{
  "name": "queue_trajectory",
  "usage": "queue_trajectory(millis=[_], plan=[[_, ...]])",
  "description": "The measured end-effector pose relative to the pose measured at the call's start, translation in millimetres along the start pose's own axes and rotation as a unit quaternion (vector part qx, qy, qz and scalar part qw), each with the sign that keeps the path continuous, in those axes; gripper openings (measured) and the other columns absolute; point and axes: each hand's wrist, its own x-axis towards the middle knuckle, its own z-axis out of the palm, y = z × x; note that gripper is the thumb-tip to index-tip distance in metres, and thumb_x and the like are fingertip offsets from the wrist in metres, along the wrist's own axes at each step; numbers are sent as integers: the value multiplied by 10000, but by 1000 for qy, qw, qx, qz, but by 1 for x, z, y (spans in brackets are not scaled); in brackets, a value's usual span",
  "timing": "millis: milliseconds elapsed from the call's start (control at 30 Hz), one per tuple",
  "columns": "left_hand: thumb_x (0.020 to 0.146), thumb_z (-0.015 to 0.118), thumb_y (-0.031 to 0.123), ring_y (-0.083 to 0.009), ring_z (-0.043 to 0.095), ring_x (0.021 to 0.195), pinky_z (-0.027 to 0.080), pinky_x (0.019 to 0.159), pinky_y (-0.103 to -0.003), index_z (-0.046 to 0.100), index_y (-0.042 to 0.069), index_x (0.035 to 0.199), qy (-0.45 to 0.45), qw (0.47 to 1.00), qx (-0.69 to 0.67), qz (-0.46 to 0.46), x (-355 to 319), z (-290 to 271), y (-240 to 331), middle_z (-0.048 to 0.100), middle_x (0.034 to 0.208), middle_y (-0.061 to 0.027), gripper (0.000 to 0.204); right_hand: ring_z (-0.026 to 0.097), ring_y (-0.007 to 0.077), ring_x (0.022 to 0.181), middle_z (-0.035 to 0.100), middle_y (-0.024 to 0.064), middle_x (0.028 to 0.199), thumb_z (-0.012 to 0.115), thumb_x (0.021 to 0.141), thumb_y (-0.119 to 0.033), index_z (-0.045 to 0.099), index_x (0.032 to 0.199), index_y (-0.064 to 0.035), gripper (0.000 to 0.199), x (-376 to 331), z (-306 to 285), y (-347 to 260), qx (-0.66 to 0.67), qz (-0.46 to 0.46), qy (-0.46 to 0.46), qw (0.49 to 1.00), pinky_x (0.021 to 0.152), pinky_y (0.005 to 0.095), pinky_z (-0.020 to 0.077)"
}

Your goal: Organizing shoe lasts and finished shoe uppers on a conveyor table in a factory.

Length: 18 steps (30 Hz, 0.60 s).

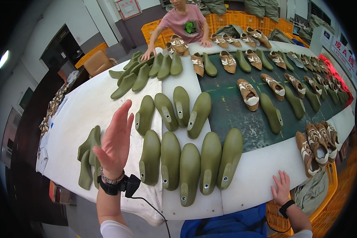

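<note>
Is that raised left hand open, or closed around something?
Open: the left hand is held up with fingers extended and thumb apart, and none of the green shoe forms is in its grasp.

1. The left hand (117, 137) is bare, with no glove.
2. A thin bracelet (112, 179) with a light and dark pattern goes around the left wrist.
3. Next to it, on the near side, is a black strap (108, 187).
4. A chunky black box (132, 185) sits on the strap's right side.
5. A skinny black cord (156, 210) comes out of the box.
6. The right hand (281, 189) is bare too.
7. A plain black band (286, 207) circles the right wrist.
8. Both sleeves (116, 230) are white.
</note>
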Motion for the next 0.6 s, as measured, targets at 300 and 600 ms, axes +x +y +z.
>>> queue_trajectory(millis=[300,600], plan=[[922,290,594,-222,131,1404,59,1122,-415,237,56,1440,212,956,122,-160,-44,-91,-24,190,1506,-143,749,320,421,1256,373,195,1361,595,737,-219,539,1185,-84,471,-6,5,7,-10,2,20,1000,1053,540,225],[739,642,460,-404,410,1224,347,1029,-418,255,46,1413,161,579,627,-494,-326,-258,-104,423,1333,-241,880,323,429,1246,374,201,1350,603,742,-214,532,1190,-84,472,-3,9,6,-14,-6,22,1000,1050,540,232]])
